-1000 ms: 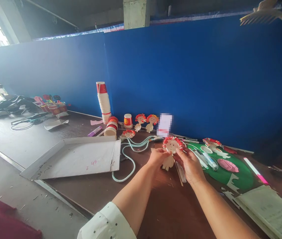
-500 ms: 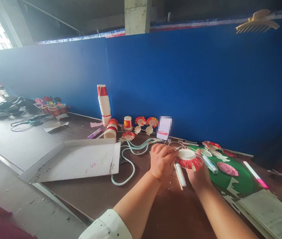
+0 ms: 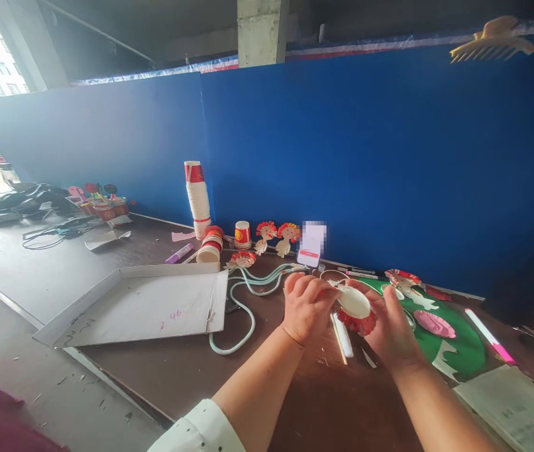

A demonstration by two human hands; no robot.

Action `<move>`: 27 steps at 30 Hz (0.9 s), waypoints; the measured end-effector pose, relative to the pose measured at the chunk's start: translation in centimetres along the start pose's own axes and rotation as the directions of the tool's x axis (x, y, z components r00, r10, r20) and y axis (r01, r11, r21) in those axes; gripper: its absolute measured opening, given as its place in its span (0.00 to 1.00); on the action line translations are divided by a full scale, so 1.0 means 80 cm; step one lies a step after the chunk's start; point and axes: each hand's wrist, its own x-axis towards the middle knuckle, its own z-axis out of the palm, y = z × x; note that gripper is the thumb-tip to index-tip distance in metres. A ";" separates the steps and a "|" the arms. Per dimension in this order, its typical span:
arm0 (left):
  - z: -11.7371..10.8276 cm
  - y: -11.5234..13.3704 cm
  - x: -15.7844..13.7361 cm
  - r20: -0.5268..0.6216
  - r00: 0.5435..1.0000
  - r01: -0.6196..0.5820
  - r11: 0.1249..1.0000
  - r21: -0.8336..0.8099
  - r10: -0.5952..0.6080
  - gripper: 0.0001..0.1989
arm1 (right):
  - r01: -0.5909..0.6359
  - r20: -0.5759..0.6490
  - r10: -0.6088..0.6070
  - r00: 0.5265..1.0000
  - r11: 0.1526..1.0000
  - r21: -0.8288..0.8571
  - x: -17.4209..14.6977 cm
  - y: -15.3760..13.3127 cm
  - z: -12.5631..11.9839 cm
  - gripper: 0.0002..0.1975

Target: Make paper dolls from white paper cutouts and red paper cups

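A paper cup [image 3: 355, 302] with its red side cut and folded out into a fringe is tilted between my hands, its white round bottom facing up. My left hand [image 3: 309, 307] is closed on its upper left edge, with the fingertips partly hidden. Beside the cup's right side is my right hand [image 3: 393, 326], thumb raised and apart from it. The other right fingers reach behind the cup and are mostly hidden. Below the cup a white glue tube [image 3: 343, 336] and a thin wooden stick [image 3: 339, 339] lie on the brown table [image 3: 267, 376].
A white box lid [image 3: 154, 307] lies left, near a pale green cable [image 3: 253, 317]. At the back stand a stack of paper cups [image 3: 199, 201] and paper dolls [image 3: 287, 238]. A green mat [image 3: 467, 339] holds a pink oval piece [image 3: 434, 324]; a pink-capped marker [image 3: 490, 336] lies alongside.
The cup has turned and tilted, showing more of its white bottom. My right thumb has come away from it, and the right hand has shifted right. My left hand keeps its place.
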 end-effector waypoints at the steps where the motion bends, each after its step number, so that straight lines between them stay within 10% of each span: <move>1: 0.001 -0.001 0.000 -0.001 1.000 0.000 1.000 -0.001 0.000 0.07 | -0.050 0.077 0.046 0.996 0.998 0.047 0.000 0.000 -0.001 0.31; 5: 0.004 -0.004 -0.002 0.005 1.000 0.019 1.000 -0.010 -0.018 0.06 | -0.230 0.307 0.163 0.938 0.953 0.197 0.000 0.003 -0.001 0.25; 27: 0.009 -0.006 -0.005 0.125 0.991 -0.055 0.998 -0.019 0.057 0.10 | -0.333 0.253 0.275 0.927 0.915 0.226 0.006 0.004 0.004 0.24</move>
